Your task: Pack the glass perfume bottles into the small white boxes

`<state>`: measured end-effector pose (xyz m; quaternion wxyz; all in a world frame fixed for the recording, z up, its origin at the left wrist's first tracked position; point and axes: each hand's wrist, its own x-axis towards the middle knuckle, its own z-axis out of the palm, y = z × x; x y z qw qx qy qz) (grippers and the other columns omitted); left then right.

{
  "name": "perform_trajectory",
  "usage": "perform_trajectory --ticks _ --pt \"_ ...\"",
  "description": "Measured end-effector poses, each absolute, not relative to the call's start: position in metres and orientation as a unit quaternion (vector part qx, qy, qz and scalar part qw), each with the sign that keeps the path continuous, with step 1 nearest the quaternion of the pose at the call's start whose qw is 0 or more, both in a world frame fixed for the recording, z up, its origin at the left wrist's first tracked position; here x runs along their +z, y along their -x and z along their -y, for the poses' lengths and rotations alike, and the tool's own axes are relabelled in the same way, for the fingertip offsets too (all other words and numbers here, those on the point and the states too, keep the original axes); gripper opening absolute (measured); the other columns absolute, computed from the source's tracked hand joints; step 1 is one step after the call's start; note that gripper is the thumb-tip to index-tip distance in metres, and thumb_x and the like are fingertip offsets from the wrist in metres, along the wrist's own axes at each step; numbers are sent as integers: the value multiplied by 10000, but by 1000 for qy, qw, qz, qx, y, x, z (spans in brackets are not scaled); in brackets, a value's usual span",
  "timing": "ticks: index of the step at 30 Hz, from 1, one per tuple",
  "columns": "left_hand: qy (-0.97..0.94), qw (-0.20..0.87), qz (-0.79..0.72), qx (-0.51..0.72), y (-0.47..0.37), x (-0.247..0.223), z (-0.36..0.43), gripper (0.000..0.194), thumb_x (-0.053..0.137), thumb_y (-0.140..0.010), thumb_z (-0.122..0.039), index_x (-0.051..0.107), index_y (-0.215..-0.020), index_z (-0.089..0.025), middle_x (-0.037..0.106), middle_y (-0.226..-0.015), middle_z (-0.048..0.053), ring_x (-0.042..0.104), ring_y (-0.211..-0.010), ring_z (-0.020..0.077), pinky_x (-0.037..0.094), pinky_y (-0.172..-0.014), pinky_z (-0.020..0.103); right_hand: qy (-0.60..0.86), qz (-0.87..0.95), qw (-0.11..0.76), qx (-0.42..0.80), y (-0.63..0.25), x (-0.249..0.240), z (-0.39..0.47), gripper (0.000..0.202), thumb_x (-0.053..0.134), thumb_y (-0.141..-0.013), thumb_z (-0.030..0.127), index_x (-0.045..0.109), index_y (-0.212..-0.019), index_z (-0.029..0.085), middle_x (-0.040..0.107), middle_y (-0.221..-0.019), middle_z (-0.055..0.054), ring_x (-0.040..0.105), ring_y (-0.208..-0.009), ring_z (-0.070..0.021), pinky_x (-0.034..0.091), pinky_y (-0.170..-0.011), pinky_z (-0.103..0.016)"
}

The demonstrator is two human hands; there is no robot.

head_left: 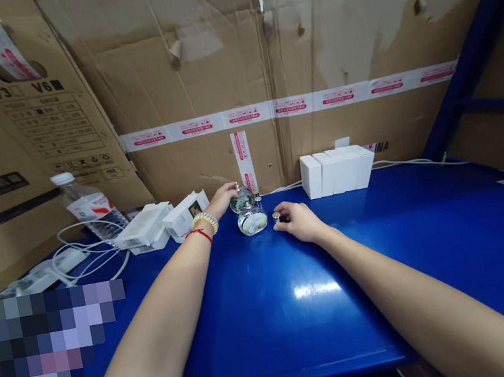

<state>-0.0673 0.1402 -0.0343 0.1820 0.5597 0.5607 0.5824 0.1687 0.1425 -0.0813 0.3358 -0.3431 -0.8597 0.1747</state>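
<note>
Two round, flat glass perfume bottles stand at the middle of the blue table, one behind the other. My left hand (223,199) reaches to the rear perfume bottle (241,202), its fingers closed at the bottle's upper left, by the sprayer. The front perfume bottle (253,222) has a pale oval face and touches neither hand. To its right, my right hand (301,221) pinches a small silvery cap (276,216) between thumb and fingers, just above the tabletop. Partly hidden behind the front bottle is another small upright metallic piece (257,198).
White boxes (339,172) stand in a row at the back right. More white boxes (145,227), a water bottle (89,207), white cables (65,247) and a power strip (63,264) crowd the left. Cardboard (192,69) walls the back; a blurred patch covers the lower left.
</note>
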Motion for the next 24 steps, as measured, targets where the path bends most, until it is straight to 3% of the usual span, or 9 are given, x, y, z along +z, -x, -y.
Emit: perform_trajectory --ticks 2,5,7,10,13,17,20,24 --pt "-570 193 -554 576 68 -35 -138 611 618 -571 -141 582 -1179 -96 624 -1218 130 564 -1164 247 401 -1048 347 341 863 324 185 -168 -78 -147 435 755 -683 263 633 -1090 170 692 -1017 -49 619 -919 -165 461 -859 -286" --pt "-581 196 -556 561 71 -37 -137 629 684 -574 -114 557 -1190 -91 618 -1217 149 571 -1146 244 406 -1032 347 318 868 292 244 -171 -66 -155 688 792 -561 172 571 -1212 156 675 -1068 -54 593 -883 -154 476 -807 -271" --pt "-584 183 -564 554 74 -40 -137 637 722 -594 -134 541 -1202 -82 605 -1232 164 571 -1143 249 410 -1022 355 306 858 269 313 -174 -56 -163 786 678 -545 40 494 -1304 135 627 -1185 -95 587 -838 -139 486 -686 -237" --pt "-595 150 -574 542 78 -44 -139 640 772 -608 -205 549 -1198 -97 588 -1259 159 568 -1144 249 404 -1023 359 334 838 283 326 -175 -42 -178 680 498 -622 35 509 -1295 133 581 -1257 -125 592 -769 -131 447 -540 -211" --pt "-619 149 -572 518 82 -46 -139 612 786 -618 -267 572 -1176 -133 627 -1199 122 593 -1094 238 422 -997 357 339 863 316 202 -163 -33 -195 648 475 -640 4 563 -1270 128 626 -1195 -103 613 -819 -131 492 -708 -221" --pt "-627 143 -577 504 85 -45 -139 615 807 -602 -322 583 -1148 -151 639 -1171 111 599 -1081 241 423 -992 367 272 914 293 73 -134 -27 -215 707 456 -658 -37 539 -1338 136 620 -1246 -97 587 -1118 -180 420 -1002 -271" --pt "-615 149 -581 512 86 -46 -139 700 844 -555 -355 556 -1154 -133 627 -1182 134 589 -1094 248 421 -996 370 223 944 241 13 -115 -24 -225 639 462 -696 -25 595 -1288 176 611 -1268 -83 563 -1182 -202 399 -1027 -281" --pt "-590 123 -612 513 82 -50 -133 764 853 -532 -467 528 -1141 -139 629 -1158 148 591 -1074 268 438 -955 375 200 958 207 9 -105 -23 -230 438 511 -774 52 689 -1136 223 676 -1146 -57 617 -1088 -203 435 -961 -270"
